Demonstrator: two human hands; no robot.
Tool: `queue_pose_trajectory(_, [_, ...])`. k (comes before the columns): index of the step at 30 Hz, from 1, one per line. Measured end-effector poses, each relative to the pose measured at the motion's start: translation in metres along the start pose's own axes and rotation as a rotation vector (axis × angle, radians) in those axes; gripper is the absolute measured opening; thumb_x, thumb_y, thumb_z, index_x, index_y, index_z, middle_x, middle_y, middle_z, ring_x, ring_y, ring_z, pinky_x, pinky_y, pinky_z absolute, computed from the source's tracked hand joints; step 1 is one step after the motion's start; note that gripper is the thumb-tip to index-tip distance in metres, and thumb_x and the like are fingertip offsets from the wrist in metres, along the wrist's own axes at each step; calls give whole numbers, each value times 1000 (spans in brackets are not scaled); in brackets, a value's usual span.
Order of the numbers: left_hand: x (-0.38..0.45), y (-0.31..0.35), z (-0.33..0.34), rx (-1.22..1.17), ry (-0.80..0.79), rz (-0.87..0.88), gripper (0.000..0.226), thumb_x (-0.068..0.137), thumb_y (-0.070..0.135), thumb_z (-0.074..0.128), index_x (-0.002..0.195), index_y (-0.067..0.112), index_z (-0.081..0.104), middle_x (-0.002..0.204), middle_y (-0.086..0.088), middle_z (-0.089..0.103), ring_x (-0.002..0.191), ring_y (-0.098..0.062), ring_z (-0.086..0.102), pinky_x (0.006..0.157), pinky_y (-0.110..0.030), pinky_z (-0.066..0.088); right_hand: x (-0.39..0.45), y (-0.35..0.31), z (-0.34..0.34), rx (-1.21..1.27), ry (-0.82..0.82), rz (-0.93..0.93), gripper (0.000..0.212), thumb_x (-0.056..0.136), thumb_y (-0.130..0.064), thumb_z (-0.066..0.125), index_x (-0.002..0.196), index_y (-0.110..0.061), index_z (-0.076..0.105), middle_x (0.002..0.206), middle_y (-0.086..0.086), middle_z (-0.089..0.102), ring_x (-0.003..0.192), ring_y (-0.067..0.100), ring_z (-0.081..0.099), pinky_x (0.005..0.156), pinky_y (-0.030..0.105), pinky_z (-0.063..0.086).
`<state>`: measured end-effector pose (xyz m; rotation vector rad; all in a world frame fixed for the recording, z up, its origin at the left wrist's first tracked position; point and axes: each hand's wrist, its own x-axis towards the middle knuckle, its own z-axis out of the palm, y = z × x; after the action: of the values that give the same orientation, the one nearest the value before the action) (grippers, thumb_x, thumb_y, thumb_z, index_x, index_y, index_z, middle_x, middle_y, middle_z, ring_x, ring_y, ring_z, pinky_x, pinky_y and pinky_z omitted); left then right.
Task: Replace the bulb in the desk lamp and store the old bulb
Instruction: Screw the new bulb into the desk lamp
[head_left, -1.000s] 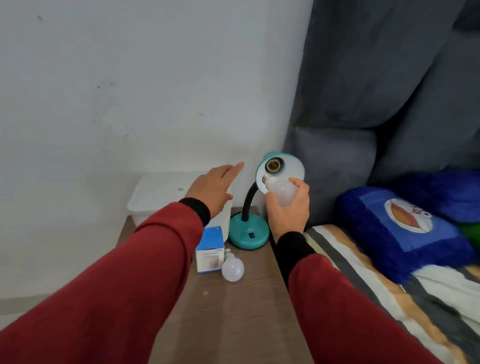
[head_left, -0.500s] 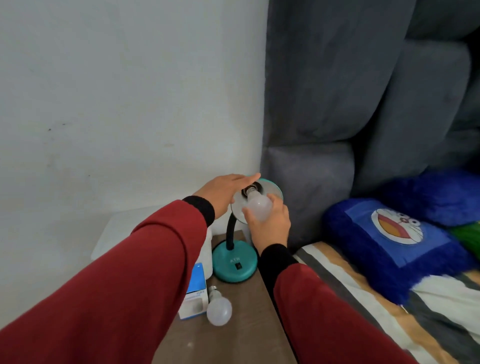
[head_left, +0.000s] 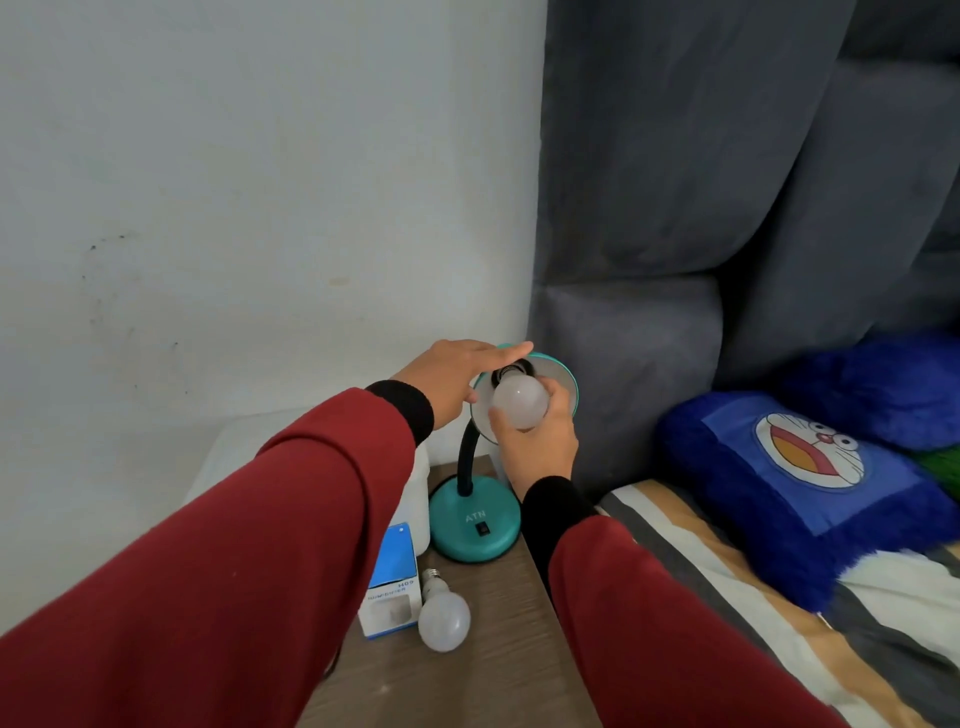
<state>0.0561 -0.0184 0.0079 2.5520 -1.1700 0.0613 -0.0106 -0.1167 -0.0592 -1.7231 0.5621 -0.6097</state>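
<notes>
At lamp shade (head_left: 563, 389) | right hand (head_left: 537, 447) grips frosted round bulb (head_left: 519, 401) | left hand (head_left: 447, 376) flat (fingers straight) on rim

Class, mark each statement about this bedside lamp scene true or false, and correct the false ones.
1. The right hand grips a frosted white bulb at the teal desk lamp's shade. True.
2. The left hand holds a screwdriver. False: its straight fingers rest on the shade.
3. A second white bulb lies on the brown wooden table beside a blue and white carton. True.
4. The lamp's round base is red. False: it is teal.
</notes>
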Motion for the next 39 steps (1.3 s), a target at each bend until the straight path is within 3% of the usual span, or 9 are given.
queue_pose_trajectory(4, [-1,1,-1,-16,-2,3,89,84,-23,43,146,38,25,144,-1,44,129,-18,45,106,-23,41,0,0,3,141,-3,163,63,78,-52,65,127,-17,46,120,11,61,100,28,67,87,32,54])
queue_pose_trajectory(7, [-2,1,0,-31,-9,4,89,83,-24,42,146,38,25,145,-2,43,128,-18,46,105,-25,43,-3,0,1,44,2,83,75,77,-38,71,140,-21,34,130,10,51,117,26,53,92,27,41])
queue_pose_trajectory(13, [-1,4,-2,-6,-18,0,89,84,-23,42,148,35,21,146,-4,41,130,-20,45,107,-27,41,-9,-5,6,106,5,90,49,85,-41,62,125,-20,42,117,14,61,90,18,56,74,23,41])
queue_pose_trajectory(20, [-3,3,0,-48,-16,5,89,83,-25,41,147,35,24,147,-2,41,131,-18,43,107,-26,42,-11,-12,9,58,64,-2,45,97,-33,44,141,-29,36,137,16,37,117,27,48,93,27,37])
queue_pose_trajectory(25, [-4,3,-1,-22,-16,5,89,84,-24,42,147,36,22,146,-3,41,129,-19,45,107,-27,42,-10,-9,6,57,61,43,59,83,-21,66,135,-27,39,129,12,46,104,22,54,89,27,43])
queue_pose_trajectory(28, [-4,2,-1,-18,-9,0,89,84,-23,42,147,36,22,146,-2,41,131,-18,43,107,-23,40,-8,-9,7,212,41,176,55,83,-33,67,130,-24,40,111,7,58,88,28,70,83,34,56])
queue_pose_trajectory(33, [-4,3,-1,-49,-14,-1,89,83,-24,40,147,36,24,147,-3,40,132,-19,42,109,-28,40,-10,-12,1,44,57,89,72,83,-34,68,143,-23,29,135,14,45,121,29,48,95,29,39])
queue_pose_trajectory(36, [-5,3,0,-39,-11,5,91,82,-25,39,147,36,23,147,-3,40,130,-19,43,108,-28,41,-11,-8,1,3,37,22,65,84,-21,66,140,-28,34,132,13,47,100,19,47,83,22,36])
queue_pose_trajectory(39, [-5,2,-1,-26,-2,4,90,83,-24,40,147,37,22,147,-2,40,131,-18,43,108,-25,41,-11,-8,4,77,52,96,59,87,-36,61,138,-24,34,128,14,56,102,22,56,85,26,44])
